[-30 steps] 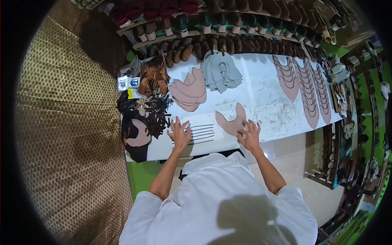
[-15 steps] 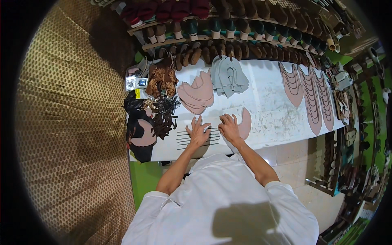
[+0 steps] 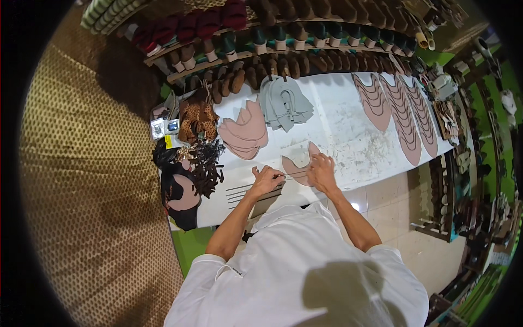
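My left hand (image 3: 267,180) is closed on one end of a thin dark strip (image 3: 292,174), which runs across to my right hand (image 3: 321,170). My right hand's fingers are curled at the strip's other end, over the right arm of a pink U-shaped shoe-upper piece (image 3: 290,165). That piece lies flat on the white table, under the strip. Several more dark strips (image 3: 235,195) lie in parallel rows on the table, left of and below my left hand. My right fingertips are partly hidden, so their exact hold is hard to see.
Stacked pink pieces (image 3: 242,133) and grey pieces (image 3: 284,106) lie beyond my hands. Dark scraps (image 3: 210,169) and leopard-print material (image 3: 197,121) sit at left. Overlapping pink pieces with dark edges (image 3: 400,122) lie at right. Shelves of shoe lasts (image 3: 299,34) stand behind the table.
My left hand has picked up a dark strip from the rows, and it now stretches toward my right hand. My right hand has moved onto the pink piece's right arm. The view has shifted.
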A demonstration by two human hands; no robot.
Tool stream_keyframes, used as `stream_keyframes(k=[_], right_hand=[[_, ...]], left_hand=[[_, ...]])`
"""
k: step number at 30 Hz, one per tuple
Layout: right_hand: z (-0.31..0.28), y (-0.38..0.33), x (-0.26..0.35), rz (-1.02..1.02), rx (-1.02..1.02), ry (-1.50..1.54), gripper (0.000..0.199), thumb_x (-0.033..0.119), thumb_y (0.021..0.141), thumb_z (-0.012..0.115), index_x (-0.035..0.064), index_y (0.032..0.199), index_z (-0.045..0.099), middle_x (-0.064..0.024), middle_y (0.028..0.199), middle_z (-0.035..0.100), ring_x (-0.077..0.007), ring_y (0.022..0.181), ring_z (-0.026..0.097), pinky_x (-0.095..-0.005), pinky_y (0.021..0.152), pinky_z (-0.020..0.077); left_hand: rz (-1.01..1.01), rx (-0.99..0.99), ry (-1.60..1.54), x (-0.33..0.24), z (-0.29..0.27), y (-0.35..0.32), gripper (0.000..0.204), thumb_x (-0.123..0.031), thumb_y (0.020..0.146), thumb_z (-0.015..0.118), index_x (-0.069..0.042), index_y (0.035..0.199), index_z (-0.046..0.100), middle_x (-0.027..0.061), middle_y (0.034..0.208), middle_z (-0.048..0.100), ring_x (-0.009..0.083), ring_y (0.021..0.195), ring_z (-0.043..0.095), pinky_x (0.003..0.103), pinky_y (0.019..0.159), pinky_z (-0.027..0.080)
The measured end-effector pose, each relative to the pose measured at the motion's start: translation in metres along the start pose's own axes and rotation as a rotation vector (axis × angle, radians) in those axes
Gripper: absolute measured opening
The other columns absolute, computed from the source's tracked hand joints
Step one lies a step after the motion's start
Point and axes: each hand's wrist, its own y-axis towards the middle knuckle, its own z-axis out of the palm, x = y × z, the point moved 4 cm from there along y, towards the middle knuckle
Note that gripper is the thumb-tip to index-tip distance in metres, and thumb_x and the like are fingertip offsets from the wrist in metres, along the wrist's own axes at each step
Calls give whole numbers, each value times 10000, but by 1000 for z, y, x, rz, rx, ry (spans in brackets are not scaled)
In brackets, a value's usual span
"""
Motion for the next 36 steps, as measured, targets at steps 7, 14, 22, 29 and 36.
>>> stream_keyframes(k=[7,14,22,29,36], right_hand=[[-30,-47,-73,193,-45,-69,142,190,858,713,54,894,733,-142,1404,574,-403,1406,423,-608,1191,247],[-43,-70,-101,295,-71,-116,136,182,854,717,50,862,753,-132,1406,578,-399,1414,415,-598,1201,237],[-57,-70,-102,426,-74,-163,119,190,799,768,81,843,790,-102,1343,630,-329,1376,475,-560,1186,277],[-52,-38,-79,397,-334,-50,132,198,746,824,125,855,816,-143,1327,643,-369,1297,532,-508,1117,362],[12,21,17,-141,-32,115,145,236,799,788,131,884,839,-62,1322,648,-319,1366,483,-588,1195,257]], left_hand=[[69,50,44,-11,12,22,227,-350,961,702,-209,1107,803,50,1039,723,217,1195,565,679,1074,221],[54,69,125,-27,24,40,203,-319,963,695,-228,1108,804,-7,994,754,225,1188,558,645,1065,248],[47,-271,159,-5,17,32,240,-206,864,751,-215,1102,777,28,1175,652,257,1204,533,634,1014,267],[65,-284,363,-3,10,21,452,-226,873,714,-313,1317,705,156,1581,375,383,1450,315,743,1036,234],[-27,-242,309,-1,8,24,490,-244,880,715,-349,1357,686,159,1715,199,430,1546,182,825,1079,140]])
